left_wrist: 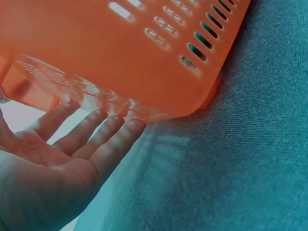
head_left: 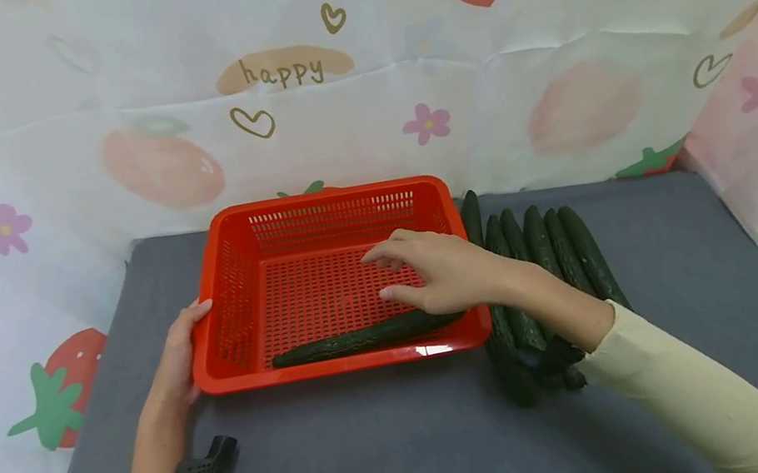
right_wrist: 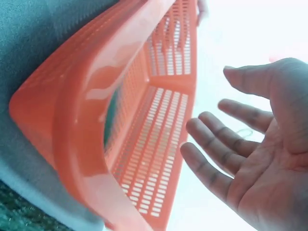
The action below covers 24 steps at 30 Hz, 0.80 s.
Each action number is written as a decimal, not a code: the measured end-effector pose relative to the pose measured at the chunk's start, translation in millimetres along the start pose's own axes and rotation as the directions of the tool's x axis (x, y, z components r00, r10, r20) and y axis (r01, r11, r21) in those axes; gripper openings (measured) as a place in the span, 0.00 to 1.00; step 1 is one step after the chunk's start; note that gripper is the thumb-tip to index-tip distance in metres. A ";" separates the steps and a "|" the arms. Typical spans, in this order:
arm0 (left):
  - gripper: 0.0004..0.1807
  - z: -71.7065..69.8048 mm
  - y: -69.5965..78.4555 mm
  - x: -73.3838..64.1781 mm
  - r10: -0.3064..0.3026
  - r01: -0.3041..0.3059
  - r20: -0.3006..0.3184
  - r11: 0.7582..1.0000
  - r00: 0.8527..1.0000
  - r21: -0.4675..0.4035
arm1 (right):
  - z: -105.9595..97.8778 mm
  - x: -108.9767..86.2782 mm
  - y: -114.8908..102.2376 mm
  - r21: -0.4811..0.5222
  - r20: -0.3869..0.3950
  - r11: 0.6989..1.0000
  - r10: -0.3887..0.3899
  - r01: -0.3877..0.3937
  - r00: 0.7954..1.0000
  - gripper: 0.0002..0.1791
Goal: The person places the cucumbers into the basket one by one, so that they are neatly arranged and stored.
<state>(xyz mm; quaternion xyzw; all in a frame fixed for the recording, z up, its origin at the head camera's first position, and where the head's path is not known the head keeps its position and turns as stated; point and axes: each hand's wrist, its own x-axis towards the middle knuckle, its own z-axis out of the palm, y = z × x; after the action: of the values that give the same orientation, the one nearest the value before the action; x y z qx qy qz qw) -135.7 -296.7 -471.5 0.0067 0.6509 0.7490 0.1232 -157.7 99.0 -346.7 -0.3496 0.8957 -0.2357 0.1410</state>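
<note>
A red plastic basket (head_left: 341, 366) with slotted walls sits on the grey table in the head view. One dark green cucumber (head_left: 352, 341) lies inside along its near wall, its right end partly behind my right hand. My left hand (head_left: 184, 351) holds the basket's left side, thumb at the rim; in the left wrist view its fingers (left_wrist: 113, 144) rest against the outer wall. Over the basket's right half hovers my right hand (head_left: 441, 268), empty, fingers loosely bent and thumb apart. The right wrist view shows that palm (right_wrist: 264, 187) with nothing in it.
Several cucumbers (head_left: 586, 255) lie side by side just right of the basket, partly under my right forearm. A printed cloth (head_left: 329, 127) hangs behind the grey table (head_left: 387, 455) and at both sides. Each wrist wears a black strap.
</note>
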 end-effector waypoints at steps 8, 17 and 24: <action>0.18 0.6 -1.0 -0.1 0.015 -0.015 0.004 1.000 1.000 0.006 | -5.1 -18.7 12.9 0.040 -0.030 0.998 0.041 -0.040 0.999 0.26; 0.19 2.3 -1.4 0.5 -0.030 0.030 -0.014 0.999 0.999 0.026 | -6.5 -40.6 26.9 0.099 -0.113 0.994 0.045 -0.033 0.993 0.25; 0.20 1.1 0.6 -1.4 -0.037 0.037 -0.005 0.999 0.999 0.006 | -5.1 -52.0 34.6 0.105 -0.169 0.994 0.048 -0.031 0.984 0.25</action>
<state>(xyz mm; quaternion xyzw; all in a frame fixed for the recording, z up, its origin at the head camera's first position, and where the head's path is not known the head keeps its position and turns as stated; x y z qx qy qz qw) -134.2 -296.0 -470.5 -0.0067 0.6534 0.7448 0.1352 -141.9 159.0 -355.9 -0.3025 0.8981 -0.3074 0.0856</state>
